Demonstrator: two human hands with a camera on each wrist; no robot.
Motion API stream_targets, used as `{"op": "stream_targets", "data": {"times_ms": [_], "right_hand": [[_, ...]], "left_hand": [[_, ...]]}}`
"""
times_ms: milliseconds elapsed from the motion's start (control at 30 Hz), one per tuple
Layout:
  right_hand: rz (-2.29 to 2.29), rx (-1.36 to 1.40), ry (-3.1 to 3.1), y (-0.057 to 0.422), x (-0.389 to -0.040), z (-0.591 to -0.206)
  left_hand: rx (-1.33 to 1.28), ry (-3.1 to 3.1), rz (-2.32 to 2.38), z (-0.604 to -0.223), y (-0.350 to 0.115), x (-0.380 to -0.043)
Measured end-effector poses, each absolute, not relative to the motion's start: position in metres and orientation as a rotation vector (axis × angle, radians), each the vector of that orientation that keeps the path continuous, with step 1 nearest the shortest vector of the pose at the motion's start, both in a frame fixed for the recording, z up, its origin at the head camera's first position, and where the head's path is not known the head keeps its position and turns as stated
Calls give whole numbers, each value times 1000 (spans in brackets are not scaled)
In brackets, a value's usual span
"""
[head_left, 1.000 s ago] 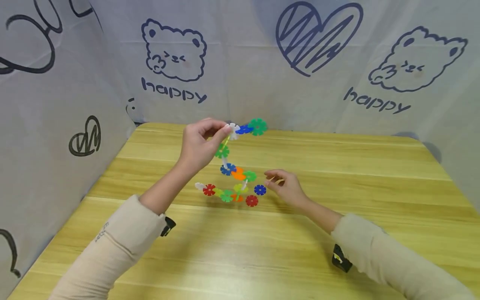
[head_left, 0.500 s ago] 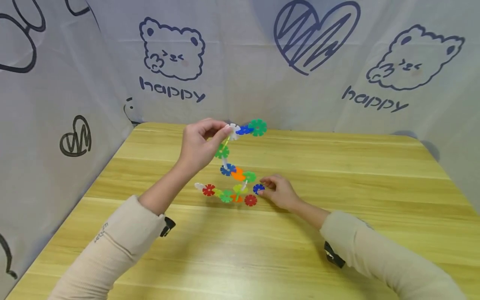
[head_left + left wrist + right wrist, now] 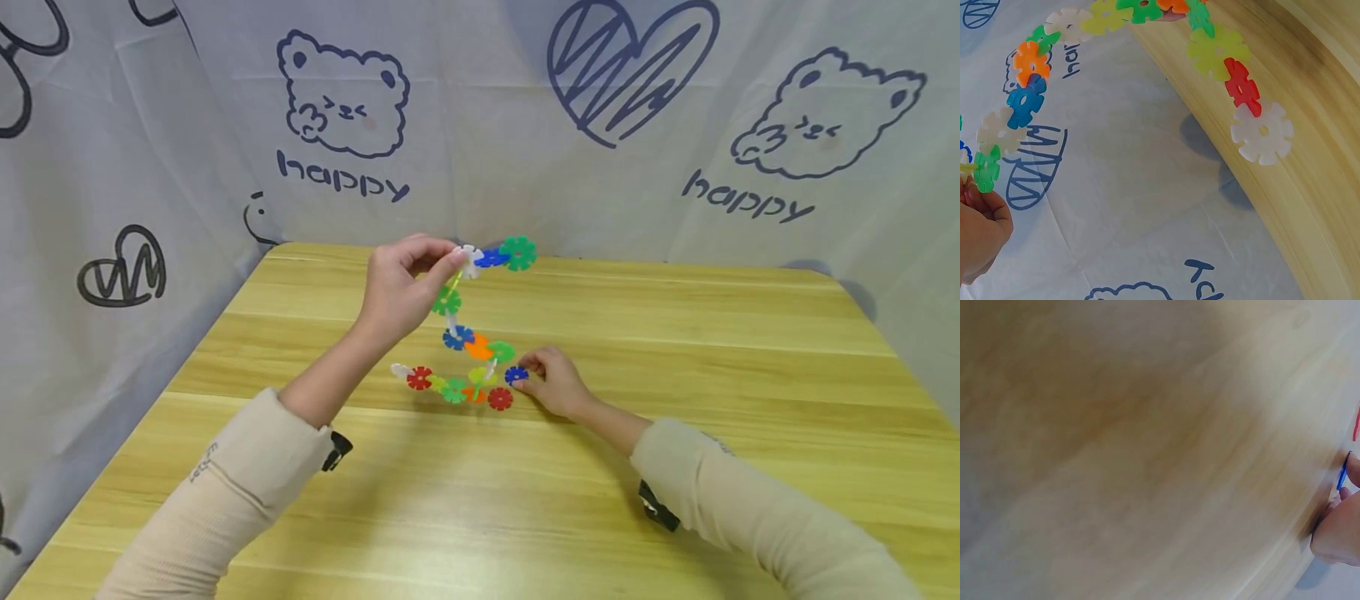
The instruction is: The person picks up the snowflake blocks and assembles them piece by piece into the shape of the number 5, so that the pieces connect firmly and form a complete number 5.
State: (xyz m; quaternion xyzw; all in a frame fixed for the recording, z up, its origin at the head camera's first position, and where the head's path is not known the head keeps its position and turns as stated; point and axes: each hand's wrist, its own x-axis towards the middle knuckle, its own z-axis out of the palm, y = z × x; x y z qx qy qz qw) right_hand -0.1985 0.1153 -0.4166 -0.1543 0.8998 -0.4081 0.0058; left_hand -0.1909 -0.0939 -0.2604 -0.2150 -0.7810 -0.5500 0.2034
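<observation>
My left hand [image 3: 405, 287] pinches the upper part of a chain of notched plastic snowflake discs beside its white disc [image 3: 471, 262]. A blue disc [image 3: 492, 257] and a green disc [image 3: 518, 253] extend to the right of it. The rest of the chain hangs down in mixed colours, bending left to a white end disc [image 3: 1262, 133]. At right, my right hand [image 3: 557, 383] has thumb and finger on the edge of a separate blue disc [image 3: 516, 376], seen almost edge-on in the right wrist view. A red disc [image 3: 501, 398] lies just left of that blue one.
Underneath is a wood-grain table [image 3: 480, 500]. White cloth [image 3: 487, 125] with drawn bears, hearts and lettering stands behind the table and along its left side. A black band [image 3: 658, 505] shows at the right sleeve cuff.
My right hand has moved slightly left and its thumb and finger have closed on the blue disc. My left hand stays nearly in place with the chain. The view has shifted slightly.
</observation>
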Motion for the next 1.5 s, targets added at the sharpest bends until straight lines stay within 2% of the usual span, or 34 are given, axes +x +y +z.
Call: {"op": "stream_targets", "data": {"times_ms": [467, 933, 1500], "right_hand": [[-1323, -312, 2798, 118, -197, -412], [-1358, -298, 2843, 138, -192, -407], [-1577, -396, 2811, 154, -187, -365]], "left_hand": [[-602, -2191, -1550, -260, -90, -191], [-611, -2186, -1535, -262, -91, -190], [-598, -2202, -1535, -262, -92, -190]]}}
